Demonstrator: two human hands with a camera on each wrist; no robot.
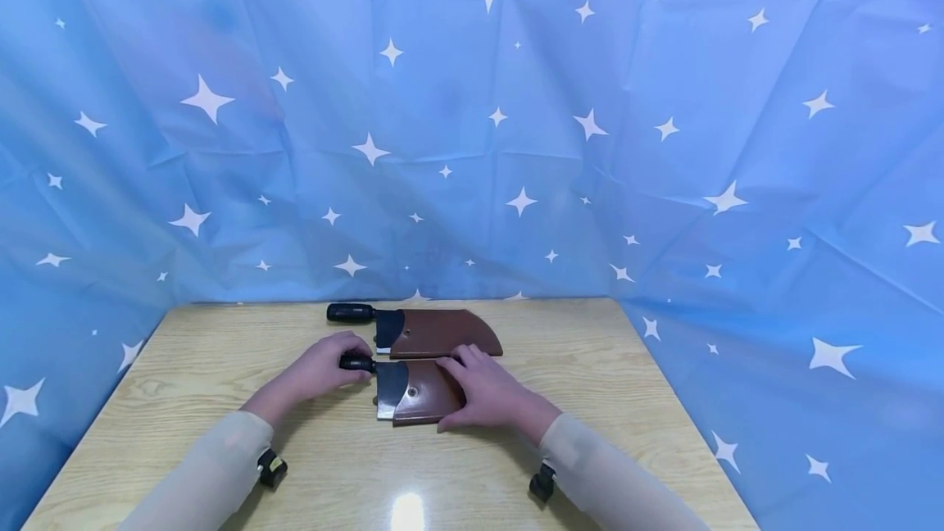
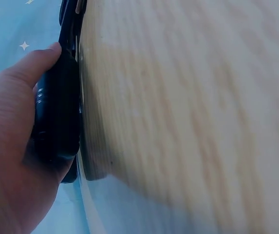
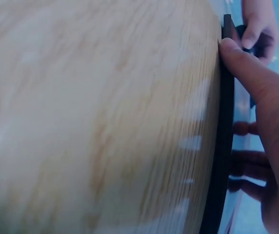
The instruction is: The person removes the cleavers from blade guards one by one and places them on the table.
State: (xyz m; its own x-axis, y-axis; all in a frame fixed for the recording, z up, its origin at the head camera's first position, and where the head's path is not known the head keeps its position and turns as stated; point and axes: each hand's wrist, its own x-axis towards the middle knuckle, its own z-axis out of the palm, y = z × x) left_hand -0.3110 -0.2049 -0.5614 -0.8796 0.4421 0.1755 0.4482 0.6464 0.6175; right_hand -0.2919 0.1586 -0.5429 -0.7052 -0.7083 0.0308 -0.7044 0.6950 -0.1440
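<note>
Two cleavers in brown leather sheaths lie one behind the other, handles toward the left. My left hand [image 1: 328, 367] holds the black handle [image 1: 356, 362] of the nearer cleaver; in the left wrist view, the thumb lies along that handle [image 2: 57, 107]. Across the nearer brown sheath [image 1: 429, 396], my right hand [image 1: 490, 392] grips with its thumb at the near edge and fingers at the far edge. The right wrist view shows the thumb against the sheath's dark edge [image 3: 222, 126]. A strip of bare blade [image 1: 386, 413] shows at the sheath's left end.
Just behind lies the other cleaver, its sheath [image 1: 438, 334] close to my right fingertips and its black handle [image 1: 350, 313] near the table's back edge. The wood-grain table [image 1: 184, 400] is bordered by a blue star-patterned cloth [image 1: 442, 105] at the back and sides.
</note>
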